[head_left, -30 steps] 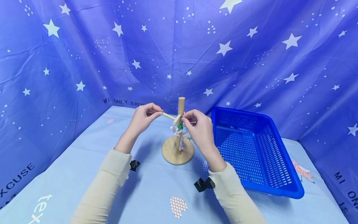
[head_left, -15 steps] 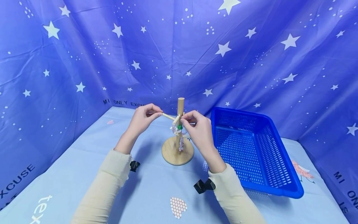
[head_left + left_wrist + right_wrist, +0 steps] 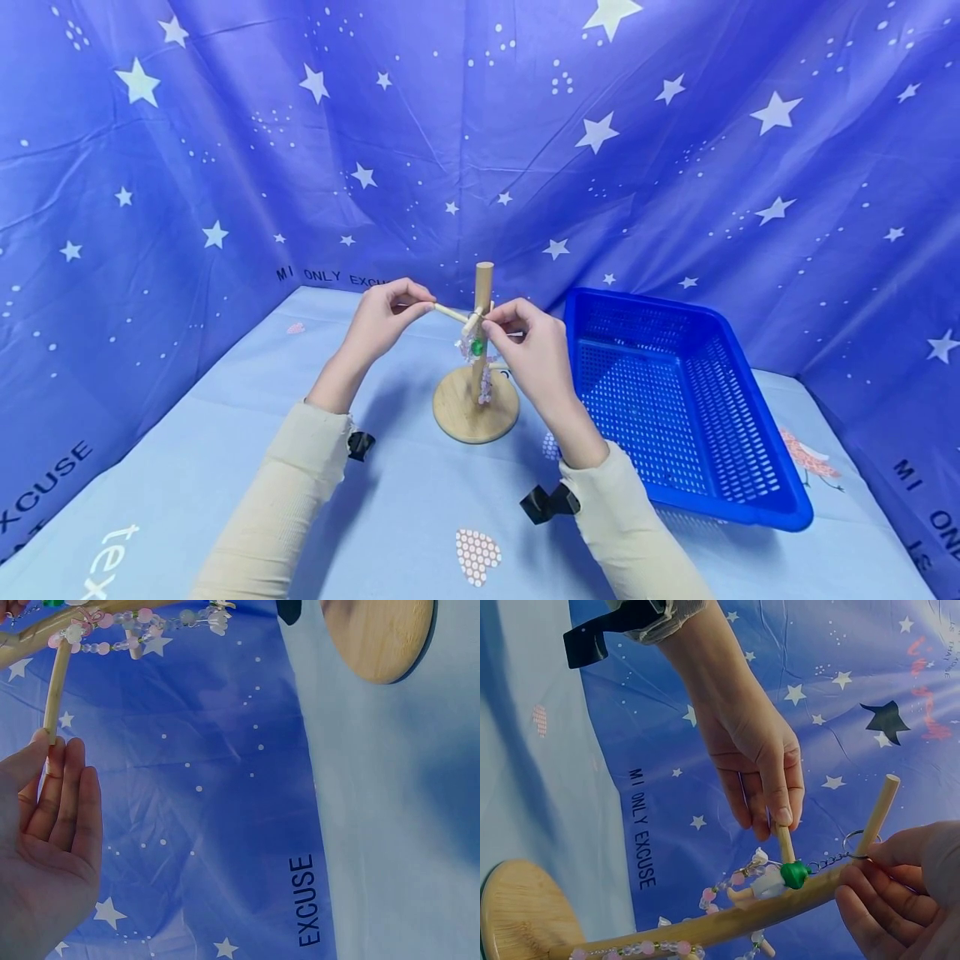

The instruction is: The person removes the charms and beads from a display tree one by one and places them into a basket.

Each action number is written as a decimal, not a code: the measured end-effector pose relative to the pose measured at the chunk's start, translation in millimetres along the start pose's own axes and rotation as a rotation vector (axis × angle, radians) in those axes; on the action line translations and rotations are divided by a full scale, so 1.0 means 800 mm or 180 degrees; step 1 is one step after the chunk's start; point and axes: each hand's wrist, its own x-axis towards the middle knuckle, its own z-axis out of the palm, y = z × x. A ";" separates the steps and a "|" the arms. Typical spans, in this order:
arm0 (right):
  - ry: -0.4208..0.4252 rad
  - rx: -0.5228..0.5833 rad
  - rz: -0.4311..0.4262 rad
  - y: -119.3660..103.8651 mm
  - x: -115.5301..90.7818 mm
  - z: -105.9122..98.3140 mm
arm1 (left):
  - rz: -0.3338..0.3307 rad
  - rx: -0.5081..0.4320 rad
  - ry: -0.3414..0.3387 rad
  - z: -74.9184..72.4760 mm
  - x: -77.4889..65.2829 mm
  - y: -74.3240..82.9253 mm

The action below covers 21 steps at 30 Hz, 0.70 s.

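A wooden stand with a round base (image 3: pixel 476 417) and an upright post (image 3: pixel 484 283) has several short pegs, with pink and clear bead bracelets (image 3: pixel 112 646) hanging on it. My left hand (image 3: pixel 382 321) pinches the free end of one peg (image 3: pixel 56 690) between thumb and fingertips. At the post, my right hand (image 3: pixel 536 342) pinches a keychain's metal ring (image 3: pixel 845 844). In the right wrist view the ring encircles another peg (image 3: pixel 885 799) near the upper end of the post. A short chain (image 3: pixel 829 861) leads from it to a green bead (image 3: pixel 796 874) and a white charm (image 3: pixel 769 883).
A blue perforated basket (image 3: pixel 690 500) stands on the right of the light blue cloth (image 3: pixel 405 517). Behind hangs a blue curtain (image 3: pixel 420 125) printed with stars. Black wrist mounts (image 3: pixel 549 504) jut out below the sleeves.
The right hand has shifted slightly left and down with the ring. The green bead below it has moved a little left and lower, while the left hand stays nearly still on the peg.
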 end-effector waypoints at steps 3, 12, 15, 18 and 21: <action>-0.0004 0.0022 -0.0005 0.000 0.000 0.000 | -0.0006 0.0026 0.0007 0.000 0.000 -0.001; -0.0016 0.0078 -0.0061 -0.004 -0.003 -0.001 | -0.0006 0.0033 -0.0004 0.000 0.000 -0.001; -0.0038 0.0110 -0.0067 -0.006 -0.004 -0.001 | 0.0004 0.0024 -0.0004 0.000 0.000 0.000; -0.0072 0.0155 -0.0052 -0.007 -0.005 -0.002 | 0.0013 0.0020 0.0005 0.000 0.000 0.000; -0.0107 0.0203 -0.0053 -0.008 -0.005 -0.002 | 0.0024 0.0010 0.0015 0.000 0.000 -0.001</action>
